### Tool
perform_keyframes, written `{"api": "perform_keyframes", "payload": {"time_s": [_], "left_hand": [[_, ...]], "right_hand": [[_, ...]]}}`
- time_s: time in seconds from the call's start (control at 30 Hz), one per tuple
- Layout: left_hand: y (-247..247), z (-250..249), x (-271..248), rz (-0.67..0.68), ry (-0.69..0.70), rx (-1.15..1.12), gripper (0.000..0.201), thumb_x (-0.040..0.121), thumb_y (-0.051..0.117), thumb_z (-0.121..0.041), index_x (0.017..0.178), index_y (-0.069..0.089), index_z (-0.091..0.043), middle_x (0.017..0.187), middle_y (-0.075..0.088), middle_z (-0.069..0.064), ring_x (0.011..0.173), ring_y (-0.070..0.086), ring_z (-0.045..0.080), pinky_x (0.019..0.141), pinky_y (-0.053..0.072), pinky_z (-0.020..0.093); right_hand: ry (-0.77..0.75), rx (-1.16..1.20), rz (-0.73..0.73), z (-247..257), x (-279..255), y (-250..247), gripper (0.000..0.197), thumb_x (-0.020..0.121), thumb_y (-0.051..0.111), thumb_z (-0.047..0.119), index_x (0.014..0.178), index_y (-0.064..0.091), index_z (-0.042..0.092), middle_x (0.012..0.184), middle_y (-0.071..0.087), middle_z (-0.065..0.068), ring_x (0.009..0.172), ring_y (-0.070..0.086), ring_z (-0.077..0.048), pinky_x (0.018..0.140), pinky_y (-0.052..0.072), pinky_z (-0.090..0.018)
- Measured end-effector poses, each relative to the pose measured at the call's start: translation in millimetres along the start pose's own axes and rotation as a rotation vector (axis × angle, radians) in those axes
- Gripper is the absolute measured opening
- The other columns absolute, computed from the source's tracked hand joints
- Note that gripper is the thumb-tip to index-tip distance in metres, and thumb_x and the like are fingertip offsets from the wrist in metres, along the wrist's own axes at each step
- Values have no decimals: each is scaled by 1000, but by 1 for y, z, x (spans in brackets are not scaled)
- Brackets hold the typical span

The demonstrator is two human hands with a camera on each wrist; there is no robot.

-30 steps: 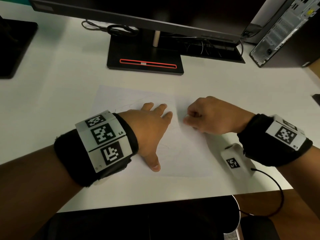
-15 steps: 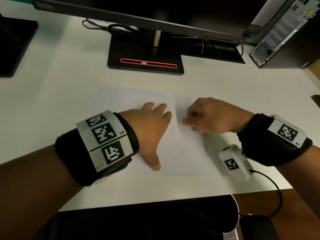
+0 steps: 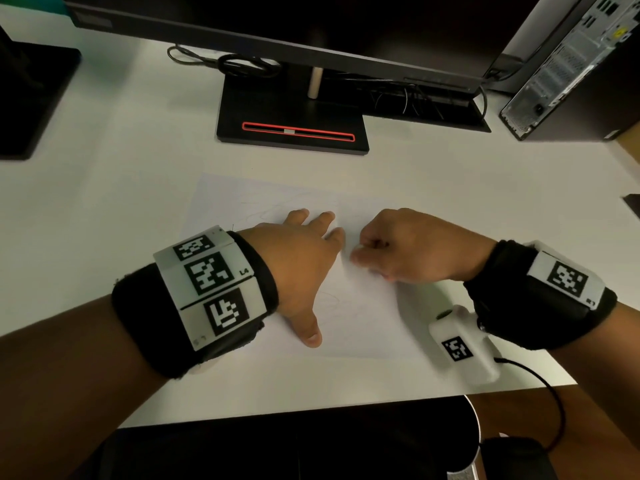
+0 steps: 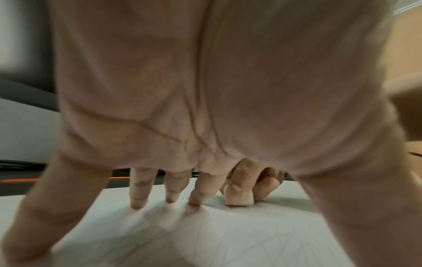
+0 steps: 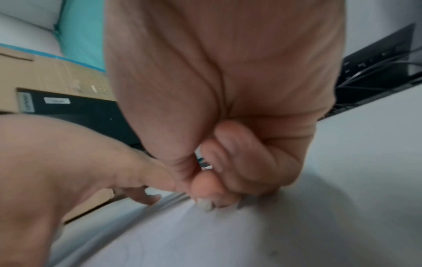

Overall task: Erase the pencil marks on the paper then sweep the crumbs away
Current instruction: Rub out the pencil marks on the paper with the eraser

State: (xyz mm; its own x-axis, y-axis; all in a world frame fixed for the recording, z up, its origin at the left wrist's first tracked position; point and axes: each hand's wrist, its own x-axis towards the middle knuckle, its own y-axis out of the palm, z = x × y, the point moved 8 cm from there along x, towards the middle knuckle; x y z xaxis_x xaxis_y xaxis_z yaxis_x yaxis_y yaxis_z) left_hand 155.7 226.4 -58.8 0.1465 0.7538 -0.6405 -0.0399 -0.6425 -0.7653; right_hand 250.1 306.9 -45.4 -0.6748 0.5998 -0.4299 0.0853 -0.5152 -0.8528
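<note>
At the far left corner of the desk (image 3: 104, 188) a dark stand (image 3: 31, 98) is seen, cut off by the frame. A sheet of paper (image 3: 360, 317) is laid flat on the white desk, nearer the front edge than the back, and faint pencil marks (image 3: 329, 301) are scattered over it. The left part of the sheet is pinned by the left hand (image 3: 298, 268): its fingers (image 4: 138, 191) are spread and nearly straight, their tips are pressed on the paper, the thumb is stretched toward the front edge, and nothing is gripped. Just to its right, close but not touching, the right hand (image 3: 412, 251) is set on the paper with its fingers curled in. A small pale eraser (image 4: 239, 199) is pinched between its thumb and fingertips, and its lower end is held against the sheet, close beside the left index fingertip. In the right wrist view only a pale sliver of the eraser is shown under the thumb, and much there is blurred. Behind the paper, toward the back edge, a black monitor base (image 3: 292, 123) with a red-outlined slot is placed, with cables coiled beside it. At the far right corner a computer tower (image 3: 568, 64) is stood. No crumbs can be made out on the sheet
</note>
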Motion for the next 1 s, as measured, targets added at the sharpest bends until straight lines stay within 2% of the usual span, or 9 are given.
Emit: {"api": "perform_keyframes", "payload": {"time_s": [0.07, 0.2, 0.37, 0.47, 0.57, 0.7, 0.8, 0.87, 1.0], "left_hand": [[0, 0, 0, 8, -1, 2, 143, 64, 82, -65, 158, -16, -21, 164, -26, -3, 152, -18, 25, 116, 32, 55], [1, 0, 1, 8, 1, 10, 143, 64, 82, -65, 157, -17, -21, 163, -27, -3, 152, -19, 25, 116, 32, 55], [1, 1, 1, 8, 1, -2, 143, 64, 83, -64, 158, -16, -21, 164, -27, -3, 152, -19, 24, 116, 32, 54], [1, 0, 0, 9, 3, 1, 143, 65, 82, -65, 157, -17, -20, 163, -28, -3, 152, -19, 25, 116, 32, 55], [1, 0, -1, 8, 1, -6, 143, 65, 83, -63, 157, -17, -21, 163, -27, -3, 152, -19, 24, 116, 33, 54], [0, 0, 0, 12, 0, -7, 143, 65, 83, -64, 157, -18, -21, 163, -28, -4, 152, -19, 24, 116, 32, 54], [1, 1, -1, 8, -2, -11, 144, 64, 83, -64, 157, -17, -21, 163, -28, -4, 152, -19, 23, 115, 33, 55], [1, 0, -1, 8, 0, -10, 143, 65, 83, -63, 157, -17, -21, 163, -28, -4, 152, -19, 23, 115, 33, 54], [0, 0, -1, 6, 0, -5, 143, 65, 83, -64, 157, -17, -21, 163, -27, -3, 152, -19, 24, 116, 32, 54]], "right_hand": [[52, 18, -10, -10, 5, -7, 39, 97, 56, 32, 74, 68, 2, 68, 71, -7, 56, 60, -14, 61, 51, -30], [118, 38, -136, -21, 9, -23, 42, 95, 55, 31, 70, 61, -1, 73, 72, -14, 66, 65, -28, 66, 54, -38], [96, 53, -38, -14, 10, -8, 40, 94, 56, 31, 74, 66, -3, 71, 71, -16, 53, 56, -17, 55, 51, -31], [198, 101, -150, -34, 11, -26, 38, 92, 58, 30, 72, 67, -1, 64, 70, -10, 52, 57, -18, 63, 54, -35], [117, 61, -81, -15, 7, -11, 40, 94, 56, 31, 71, 65, -1, 67, 71, -11, 58, 61, -22, 63, 53, -36], [174, 127, -79, -30, 11, -16, 39, 95, 58, 30, 75, 69, -1, 70, 72, -14, 50, 56, -17, 49, 47, -26], [225, 128, -175, -40, 11, -29, 38, 93, 57, 31, 73, 68, 0, 70, 72, -14, 51, 57, -17, 57, 51, -33], [164, 83, -122, -26, 10, -18, 40, 95, 56, 33, 75, 68, 1, 70, 73, -10, 59, 63, -20, 62, 54, -35], [156, 105, -86, -24, 14, -18, 39, 95, 57, 31, 73, 69, 1, 63, 70, -6, 50, 58, -12, 57, 50, -30]]}}
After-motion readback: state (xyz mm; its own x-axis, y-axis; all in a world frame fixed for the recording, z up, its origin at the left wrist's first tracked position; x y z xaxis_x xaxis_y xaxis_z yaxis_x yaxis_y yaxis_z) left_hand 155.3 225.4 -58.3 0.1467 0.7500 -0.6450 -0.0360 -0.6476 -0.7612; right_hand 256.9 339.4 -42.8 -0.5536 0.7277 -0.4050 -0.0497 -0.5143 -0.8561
